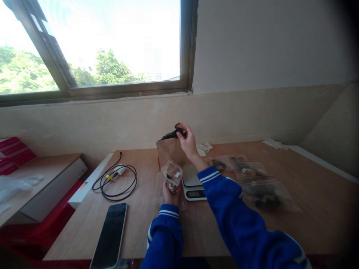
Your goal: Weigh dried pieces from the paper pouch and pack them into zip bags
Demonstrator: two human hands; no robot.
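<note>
My right hand (188, 144) is closed on a dark, curled dried piece (178, 128), black with a tan side; its exact kind is unclear. It is raised just above the mouth of a brown paper bag (168, 151), which has a black inside edge. Lower down, my left hand (169, 195) grips a clear plastic zip bag (174, 171) with dark and pale pieces in it. To the right of that bag is a white kitchen scale (193, 183) with a dark display, partly hidden behind my right arm.
Several clear zip bags (269, 190) with dark dried pieces lie to the right. On the left are a coiled black cable (136, 177) and a phone (110, 233). White crumpled tissue (204, 148) sits near the wall. A side table (42, 190) stands at far left.
</note>
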